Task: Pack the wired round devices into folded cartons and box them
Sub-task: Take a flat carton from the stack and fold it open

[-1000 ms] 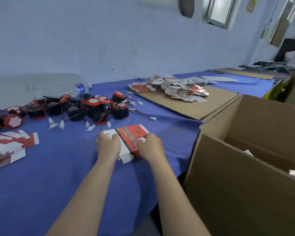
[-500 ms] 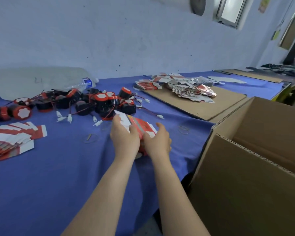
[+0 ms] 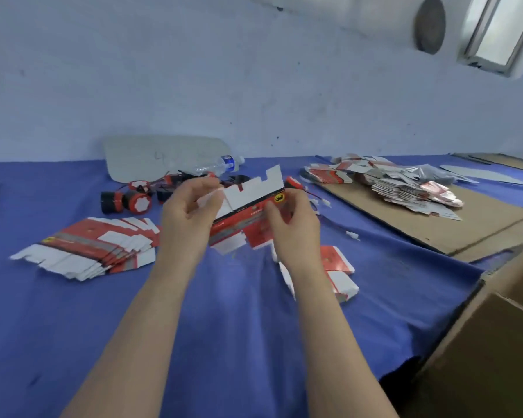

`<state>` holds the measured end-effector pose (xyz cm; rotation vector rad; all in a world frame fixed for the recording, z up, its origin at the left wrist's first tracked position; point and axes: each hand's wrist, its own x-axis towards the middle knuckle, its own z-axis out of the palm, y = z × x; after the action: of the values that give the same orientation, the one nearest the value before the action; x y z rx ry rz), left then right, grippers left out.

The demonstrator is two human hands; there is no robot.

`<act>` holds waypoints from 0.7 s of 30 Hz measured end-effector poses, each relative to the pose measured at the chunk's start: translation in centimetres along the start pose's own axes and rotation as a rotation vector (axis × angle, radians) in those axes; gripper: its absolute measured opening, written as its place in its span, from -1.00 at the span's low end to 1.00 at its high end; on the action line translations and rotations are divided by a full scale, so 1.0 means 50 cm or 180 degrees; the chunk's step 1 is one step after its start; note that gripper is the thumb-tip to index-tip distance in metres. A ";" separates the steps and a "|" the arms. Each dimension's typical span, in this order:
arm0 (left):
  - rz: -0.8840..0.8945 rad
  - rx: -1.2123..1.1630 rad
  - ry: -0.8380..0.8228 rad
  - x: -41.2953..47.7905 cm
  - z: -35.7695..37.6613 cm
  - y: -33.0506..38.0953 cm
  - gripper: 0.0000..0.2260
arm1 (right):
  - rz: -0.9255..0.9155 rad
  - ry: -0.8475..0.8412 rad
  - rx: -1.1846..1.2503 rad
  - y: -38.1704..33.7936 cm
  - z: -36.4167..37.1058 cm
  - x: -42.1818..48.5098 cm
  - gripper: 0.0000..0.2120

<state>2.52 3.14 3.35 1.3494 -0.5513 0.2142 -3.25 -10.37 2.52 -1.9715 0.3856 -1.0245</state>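
Observation:
Both my hands hold one flat red and white carton blank (image 3: 248,203) up above the blue table (image 3: 230,312). My left hand (image 3: 191,212) pinches its left end and my right hand (image 3: 293,221) pinches its right side. Behind the blank lie several black and red round devices (image 3: 130,200) with wires and white plugs. A stack of flat carton blanks (image 3: 88,248) lies to the left. A red and white carton (image 3: 338,270) rests on the table under my right wrist. The big cardboard box (image 3: 489,351) stands at the lower right.
A clear water bottle (image 3: 218,165) lies by the wall next to a pale flat board (image 3: 151,158). A sheet of brown cardboard (image 3: 435,224) at the right carries a heap of flat printed cartons (image 3: 405,185). A loose white plug (image 3: 352,235) lies near it.
My hands have lifted a carton blank off the table and spread it out between them. The view has swung left, so the big box has slid toward the right edge.

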 end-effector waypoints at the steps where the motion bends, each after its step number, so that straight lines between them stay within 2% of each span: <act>1: -0.0046 -0.0114 0.0314 0.008 -0.034 -0.004 -0.86 | -0.0060 -0.0025 0.0187 -0.011 0.027 -0.001 -0.91; 2: -0.0157 -0.0265 0.0626 0.013 -0.067 -0.009 -0.84 | -0.0131 -0.0070 0.0369 -0.023 0.057 -0.004 -0.95; 4: -0.0441 -0.0380 0.0970 0.014 -0.124 -0.024 -0.76 | -0.0229 -0.0250 0.0635 -0.040 0.123 -0.019 -0.91; 6: -0.0555 -0.0127 0.0963 0.002 -0.166 -0.040 -0.62 | -0.0255 -0.0535 0.0765 -0.056 0.192 -0.043 -0.90; 8: -0.0513 0.0010 0.0957 -0.009 -0.197 -0.052 -0.49 | -0.0261 -0.0829 0.0948 -0.069 0.252 -0.070 -0.77; 10: -0.0384 0.0079 0.1074 -0.015 -0.228 -0.066 -0.44 | -0.0184 -0.1077 0.1137 -0.069 0.297 -0.103 -0.68; 12: -0.0326 0.0256 0.1056 -0.021 -0.253 -0.085 -0.47 | -0.0095 -0.1303 0.1217 -0.056 0.329 -0.133 -0.70; 15: -0.0267 0.0420 0.0790 -0.029 -0.263 -0.112 -0.64 | -0.0110 -0.1641 0.1176 -0.050 0.356 -0.155 -0.75; 19: -0.0134 0.0658 0.0736 -0.033 -0.267 -0.114 -0.82 | 0.0223 -0.1488 0.1898 -0.061 0.347 -0.144 -0.77; 21: -0.0079 0.0866 0.0505 -0.041 -0.268 -0.110 -0.80 | 0.0241 -0.1468 0.2224 -0.057 0.329 -0.136 -0.69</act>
<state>6.67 15.13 -3.95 1.5858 -0.3808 0.3832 5.08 4.40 -3.56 -1.4691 -0.1446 -0.5206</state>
